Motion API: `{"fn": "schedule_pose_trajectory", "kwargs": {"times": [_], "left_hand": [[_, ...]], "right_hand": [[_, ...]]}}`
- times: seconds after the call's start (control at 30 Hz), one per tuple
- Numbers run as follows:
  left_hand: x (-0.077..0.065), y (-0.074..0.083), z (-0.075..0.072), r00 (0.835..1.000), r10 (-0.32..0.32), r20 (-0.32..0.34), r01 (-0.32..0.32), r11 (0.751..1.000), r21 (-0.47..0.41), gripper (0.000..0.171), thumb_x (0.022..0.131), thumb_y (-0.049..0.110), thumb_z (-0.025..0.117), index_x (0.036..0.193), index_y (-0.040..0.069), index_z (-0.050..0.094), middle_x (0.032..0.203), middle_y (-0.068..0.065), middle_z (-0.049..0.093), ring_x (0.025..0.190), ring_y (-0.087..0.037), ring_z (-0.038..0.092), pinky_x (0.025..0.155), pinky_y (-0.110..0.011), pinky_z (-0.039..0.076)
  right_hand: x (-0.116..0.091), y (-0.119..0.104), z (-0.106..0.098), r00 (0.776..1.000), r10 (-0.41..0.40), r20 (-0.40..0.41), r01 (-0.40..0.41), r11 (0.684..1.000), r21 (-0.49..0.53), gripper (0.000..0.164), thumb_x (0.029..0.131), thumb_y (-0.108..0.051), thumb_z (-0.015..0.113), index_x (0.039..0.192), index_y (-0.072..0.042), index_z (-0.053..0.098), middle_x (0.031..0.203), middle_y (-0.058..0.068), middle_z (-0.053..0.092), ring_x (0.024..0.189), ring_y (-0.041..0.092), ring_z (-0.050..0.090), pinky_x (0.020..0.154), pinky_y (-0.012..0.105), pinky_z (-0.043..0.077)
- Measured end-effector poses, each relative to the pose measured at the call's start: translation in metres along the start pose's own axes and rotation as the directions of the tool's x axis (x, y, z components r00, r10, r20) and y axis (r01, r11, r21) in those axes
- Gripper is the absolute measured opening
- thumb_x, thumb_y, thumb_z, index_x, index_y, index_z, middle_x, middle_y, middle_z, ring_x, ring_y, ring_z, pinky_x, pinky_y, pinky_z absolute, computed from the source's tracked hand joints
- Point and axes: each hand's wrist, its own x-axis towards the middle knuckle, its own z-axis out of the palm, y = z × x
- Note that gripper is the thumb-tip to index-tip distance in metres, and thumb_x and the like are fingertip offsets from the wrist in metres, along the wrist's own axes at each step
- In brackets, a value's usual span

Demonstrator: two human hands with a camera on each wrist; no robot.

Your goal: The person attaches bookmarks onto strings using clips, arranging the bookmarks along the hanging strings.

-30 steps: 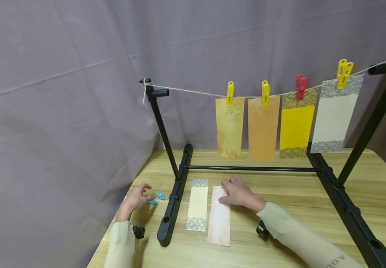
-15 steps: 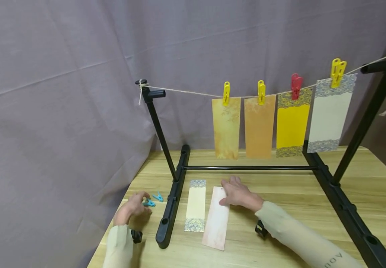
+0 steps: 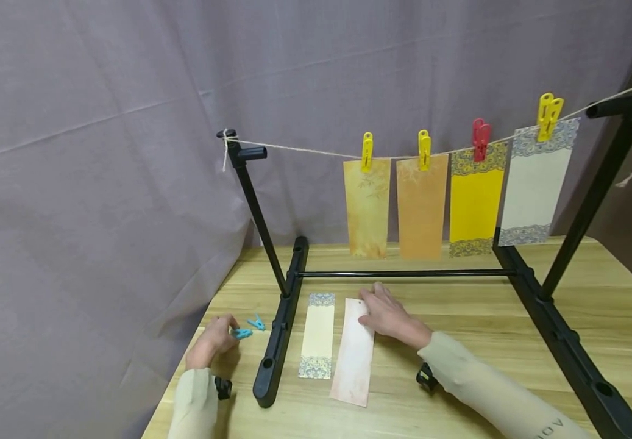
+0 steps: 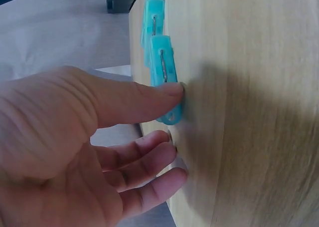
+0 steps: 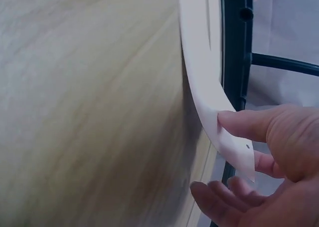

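Observation:
At the left of the head view, my left hand [image 3: 213,341] pinches a light blue clothespin [image 3: 243,333]. In the left wrist view the thumb lies across one end of this clothespin [image 4: 162,62], close over the wood. A second blue clothespin [image 3: 257,322] lies just beyond it. My right hand [image 3: 391,316] pinches the far end of a pale pink paper strip [image 3: 353,360]. The right wrist view shows that end of the strip [image 5: 202,95] bent up off the table, with a small hole near its edge. Left of it lies a cream strip [image 3: 317,335] with blue patterned ends.
A black stand [image 3: 274,360] frames the table [image 3: 431,390], with a low crossbar [image 3: 403,274]. Twine [image 3: 305,149] runs between its posts. Yellow and red clothespins hold several paper strips on it, including an orange strip [image 3: 422,210]. A grey cloth [image 3: 102,213] hangs behind.
My left hand has taken hold of the nearer blue clothespin. The pink strip's near end has swung left, and its far end is now raised in my right hand.

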Motion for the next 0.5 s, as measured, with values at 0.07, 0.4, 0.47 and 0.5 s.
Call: {"fn": "schedule_pose_trajectory", "kwargs": {"times": [0.07,0.4,0.47,0.5], "left_hand": [[0.001,-0.001,0.000,1.000,0.016,-0.019,-0.017,1.000,-0.020,0.020,0.075,0.003,0.073,0.093,0.005,0.064,0.095,-0.019,0.059,0.091,-0.032,0.055,0.082,-0.046,0.048],[0.001,-0.003,-0.004,0.998,0.029,-0.049,-0.036,0.988,-0.152,0.014,0.090,0.009,0.066,0.100,-0.001,0.063,0.090,-0.011,0.065,0.083,-0.023,0.058,0.076,-0.039,0.050],[0.001,-0.002,-0.006,0.998,0.030,-0.057,-0.040,0.985,-0.169,0.015,0.092,0.011,0.064,0.101,-0.001,0.065,0.091,-0.011,0.066,0.082,-0.022,0.058,0.075,-0.039,0.049],[0.001,-0.002,-0.007,0.998,0.030,-0.059,-0.040,0.983,-0.181,0.017,0.094,0.013,0.063,0.102,-0.001,0.065,0.092,-0.011,0.066,0.082,-0.022,0.059,0.074,-0.038,0.050]], "right_hand": [[0.000,0.001,-0.001,1.000,-0.004,-0.013,0.005,0.999,0.032,0.048,0.082,-0.017,0.075,0.124,-0.003,0.057,0.108,0.014,0.050,0.086,0.023,0.050,0.059,0.031,0.046],[-0.001,0.003,-0.010,0.996,-0.054,-0.074,0.068,0.979,0.191,0.050,0.093,-0.010,0.064,0.140,-0.011,0.047,0.119,0.015,0.064,0.060,0.013,0.052,0.051,0.027,0.045],[-0.002,0.002,-0.013,0.995,-0.055,-0.088,0.073,0.974,0.213,0.048,0.094,-0.010,0.062,0.140,-0.012,0.047,0.107,0.012,0.065,0.057,0.011,0.048,0.050,0.027,0.043],[-0.002,0.002,-0.015,0.994,-0.058,-0.098,0.078,0.973,0.217,0.047,0.095,-0.010,0.061,0.139,-0.013,0.048,0.103,0.010,0.065,0.058,0.010,0.049,0.052,0.027,0.043]]}}
